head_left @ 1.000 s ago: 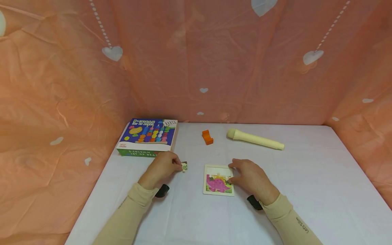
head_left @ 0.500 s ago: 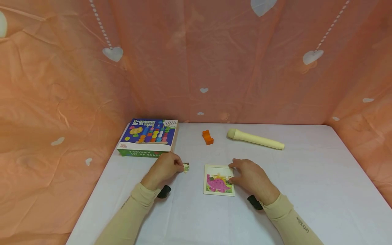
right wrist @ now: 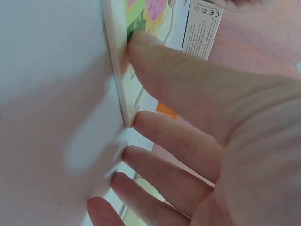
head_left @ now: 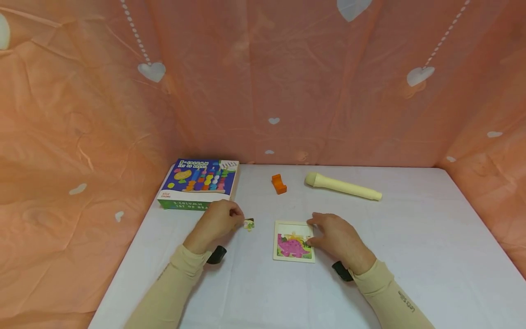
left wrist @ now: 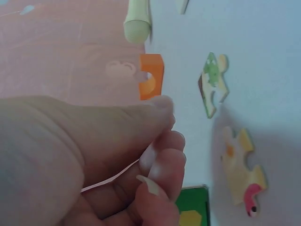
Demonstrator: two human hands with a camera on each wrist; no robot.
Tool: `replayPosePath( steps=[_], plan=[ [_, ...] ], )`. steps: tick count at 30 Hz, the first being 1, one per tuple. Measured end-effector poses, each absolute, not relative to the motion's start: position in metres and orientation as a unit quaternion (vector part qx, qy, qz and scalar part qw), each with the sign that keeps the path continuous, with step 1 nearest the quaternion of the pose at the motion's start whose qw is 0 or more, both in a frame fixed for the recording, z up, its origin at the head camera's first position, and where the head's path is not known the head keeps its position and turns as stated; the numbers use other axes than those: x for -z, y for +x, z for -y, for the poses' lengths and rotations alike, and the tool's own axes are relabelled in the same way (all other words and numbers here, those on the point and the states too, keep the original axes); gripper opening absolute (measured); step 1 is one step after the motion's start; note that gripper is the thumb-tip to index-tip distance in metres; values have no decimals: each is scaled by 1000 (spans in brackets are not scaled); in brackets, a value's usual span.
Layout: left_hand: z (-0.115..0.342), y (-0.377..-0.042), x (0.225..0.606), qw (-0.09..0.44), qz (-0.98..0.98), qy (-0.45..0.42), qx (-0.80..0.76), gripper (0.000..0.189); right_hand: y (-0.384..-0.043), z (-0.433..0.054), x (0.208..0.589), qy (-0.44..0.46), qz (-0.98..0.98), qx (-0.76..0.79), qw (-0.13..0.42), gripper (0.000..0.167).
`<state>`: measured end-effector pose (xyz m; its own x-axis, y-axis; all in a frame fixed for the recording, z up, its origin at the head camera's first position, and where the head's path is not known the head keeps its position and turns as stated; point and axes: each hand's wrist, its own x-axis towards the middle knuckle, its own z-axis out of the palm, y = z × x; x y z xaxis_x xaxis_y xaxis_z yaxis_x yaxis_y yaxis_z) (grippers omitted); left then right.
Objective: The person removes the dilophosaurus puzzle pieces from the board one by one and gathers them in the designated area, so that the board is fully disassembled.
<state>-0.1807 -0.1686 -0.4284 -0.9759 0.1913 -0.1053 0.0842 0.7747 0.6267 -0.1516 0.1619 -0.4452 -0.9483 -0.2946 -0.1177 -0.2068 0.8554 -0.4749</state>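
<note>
My left hand, fingers bent and thumb near the fingertips, hovers beside a small jigsaw piece with a green and white picture. Nothing shows between its fingers in the left wrist view. There, that jigsaw piece lies on the table, and a second jigsaw piece with a pink patch lies nearer the hand. A square puzzle tray bears a pink dinosaur picture, its top strip bare. My right hand rests at the tray's right side, thumb on the picture edge and index fingertip at the corner.
A boxed bead set stands at the back left, just behind the left hand. An orange curved block and a pale yellow toy microphone lie behind the tray. An orange curtain hangs along the back.
The green and white jigsaw piece shifted slightly right, and my left hand then drew back a little from it. My right hand and the puzzle tray stayed in place.
</note>
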Motion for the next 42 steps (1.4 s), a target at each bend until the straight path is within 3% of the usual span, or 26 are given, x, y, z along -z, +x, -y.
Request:
replayPosePath(
  steps=[9, 19, 42],
  plan=[
    [131, -181, 421, 109, -931, 107, -330, 10, -151, -163, 444, -135, -958, 238, 80, 50],
    [83, -185, 428, 168, -917, 210, -295, 10, -148, -144, 452, -140, -954, 253, 81, 59],
    [71, -178, 433, 207, -930, 175, -249, 24, -149, -144, 453, -153, -957, 236, 73, 56]
  ],
)
